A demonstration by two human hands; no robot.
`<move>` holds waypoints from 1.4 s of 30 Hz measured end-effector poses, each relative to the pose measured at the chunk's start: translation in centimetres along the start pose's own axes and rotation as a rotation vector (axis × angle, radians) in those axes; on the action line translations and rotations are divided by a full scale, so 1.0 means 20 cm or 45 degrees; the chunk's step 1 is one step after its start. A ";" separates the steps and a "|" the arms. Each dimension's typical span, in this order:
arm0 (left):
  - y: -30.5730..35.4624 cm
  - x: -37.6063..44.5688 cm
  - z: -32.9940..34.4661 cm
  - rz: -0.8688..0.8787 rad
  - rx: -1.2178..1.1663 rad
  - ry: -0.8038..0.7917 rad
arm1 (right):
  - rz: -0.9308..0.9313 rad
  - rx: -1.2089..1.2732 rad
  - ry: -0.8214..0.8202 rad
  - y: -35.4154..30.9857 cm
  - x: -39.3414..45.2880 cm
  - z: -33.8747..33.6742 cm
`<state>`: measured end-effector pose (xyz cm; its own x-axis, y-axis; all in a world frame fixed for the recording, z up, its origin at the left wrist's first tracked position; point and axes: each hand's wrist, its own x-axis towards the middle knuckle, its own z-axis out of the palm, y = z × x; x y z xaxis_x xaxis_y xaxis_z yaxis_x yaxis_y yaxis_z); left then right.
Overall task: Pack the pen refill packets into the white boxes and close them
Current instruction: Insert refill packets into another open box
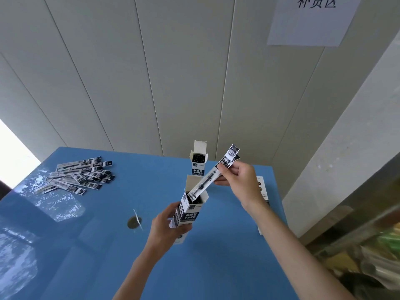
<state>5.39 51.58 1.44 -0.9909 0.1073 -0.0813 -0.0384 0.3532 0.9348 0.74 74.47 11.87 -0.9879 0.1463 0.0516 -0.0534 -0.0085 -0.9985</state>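
— Blue table [216, 267], white carton: that's my whole workspace. My left hand [167, 227] is wrapped round the lower half of the open box [190, 210], fingers curled on its side, holding it off the table and leaning toward my right so the mouth faces the incoming packet.

— And your other hand?

— My right hand [239, 178] pinches the refill packet [213, 173] near its printed top end, thumb and forefinger closed on it. I hold it high so the long strip can go in slanted, tip first; its lower end is already at the box mouth, just inside as far as I can judge.

— What's in that box?

— Dark inside. I think other packets sit in there, but I can't count them. Its top flap stands up behind the opening, out of the way.

— The second box?

— Standing upright [198, 161] farther back on the table, flaps open, dark refill ends showing at the top. It looks full and unclosed.

— How much is left?

— A loose heap of packets [80, 175] lies at the far left of the table, well apart from both boxes. So I'd say packing is partway through, no lid shut yet. Something flat and printed [263, 189] lies behind my right wrist; it's mostly hidden.
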 end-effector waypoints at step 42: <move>0.05 0.03 0.07 0.050 0.006 0.210 | -0.035 -0.511 -0.280 0.07 -0.02 0.12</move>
<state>4.89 53.40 1.87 -0.9994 -0.0324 0.0138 0.0013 0.3560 0.9345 0.71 71.97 10.43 -0.9967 -0.0728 0.0368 -0.0620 0.3825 -0.9219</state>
